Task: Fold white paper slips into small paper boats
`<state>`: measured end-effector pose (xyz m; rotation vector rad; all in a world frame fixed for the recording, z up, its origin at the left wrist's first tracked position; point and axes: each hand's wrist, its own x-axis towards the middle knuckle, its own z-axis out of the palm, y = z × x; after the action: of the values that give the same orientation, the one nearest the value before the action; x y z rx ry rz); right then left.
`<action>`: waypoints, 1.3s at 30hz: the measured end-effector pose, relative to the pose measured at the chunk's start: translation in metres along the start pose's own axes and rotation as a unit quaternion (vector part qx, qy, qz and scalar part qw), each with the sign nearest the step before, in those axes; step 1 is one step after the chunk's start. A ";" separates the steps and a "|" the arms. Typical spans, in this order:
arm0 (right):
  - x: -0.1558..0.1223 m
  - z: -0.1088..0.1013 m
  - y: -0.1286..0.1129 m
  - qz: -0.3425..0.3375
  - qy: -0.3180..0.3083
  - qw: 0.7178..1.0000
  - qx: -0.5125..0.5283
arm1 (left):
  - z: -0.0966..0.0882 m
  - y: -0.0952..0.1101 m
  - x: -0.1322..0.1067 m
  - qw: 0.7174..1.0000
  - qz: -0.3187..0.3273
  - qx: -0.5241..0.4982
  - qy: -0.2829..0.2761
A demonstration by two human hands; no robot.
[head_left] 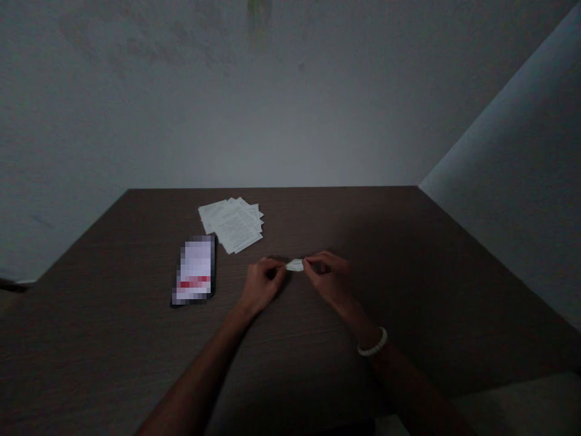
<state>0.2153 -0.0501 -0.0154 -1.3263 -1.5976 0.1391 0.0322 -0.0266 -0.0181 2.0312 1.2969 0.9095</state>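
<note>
A small folded piece of white paper (pixel 295 265) is stretched between my two hands, just above or on the brown table. My left hand (pixel 263 282) pinches its left end between thumb and forefinger. At the other end, my right hand (pixel 330 277) grips the paper with its fingertips, and a pale beaded bracelet circles that wrist. Beyond my left hand lies a loose, fanned pile of printed paper sheets (pixel 236 224).
To the left rests a phone (pixel 195 269) with its screen lit and blurred into blocks. The brown wooden table (pixel 299 212) meets a stained grey wall (pixel 290 121) at the back and another wall (pixel 521 157) on the right.
</note>
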 end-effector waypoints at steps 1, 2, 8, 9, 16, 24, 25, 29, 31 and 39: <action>0.000 0.000 0.000 -0.003 0.002 1.000 0.003 | 0.000 0.000 0.000 1.000 -0.002 -0.004 0.000; 0.000 0.001 -0.001 -0.007 0.005 1.000 0.006 | -0.001 0.000 0.000 1.000 -0.004 -0.008 0.000; -0.002 0.003 0.002 -0.023 0.010 1.000 -0.005 | -0.002 0.003 0.000 1.000 -0.006 -0.018 0.004; -0.002 0.003 0.003 -0.025 0.010 1.000 -0.013 | -0.002 0.004 0.000 1.000 -0.007 -0.019 0.003; -0.004 0.001 0.002 -0.042 0.002 0.997 -0.057 | -0.003 0.005 0.001 1.000 -0.005 -0.006 -0.014; -0.005 -0.002 -0.005 -0.098 0.002 0.989 -0.114 | -0.003 0.006 0.000 1.000 0.017 -0.014 -0.021; -0.005 -0.002 -0.005 -0.101 0.003 0.988 -0.121 | -0.003 0.006 0.000 1.000 0.017 -0.012 -0.020; -0.005 -0.002 -0.006 -0.115 0.006 0.983 -0.140 | -0.002 0.005 0.000 1.000 0.013 0.003 -0.022; -0.005 -0.002 -0.006 -0.125 0.009 0.981 -0.149 | -0.001 0.003 0.000 0.999 0.016 0.008 -0.027; -0.006 0.000 -0.009 -0.159 0.015 0.974 -0.160 | 0.002 0.003 0.000 1.000 0.018 0.010 -0.010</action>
<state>0.2092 -0.0585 -0.0135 -1.2816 -1.8359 -0.3463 0.0352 -0.0283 -0.0176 2.0799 1.2659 0.8935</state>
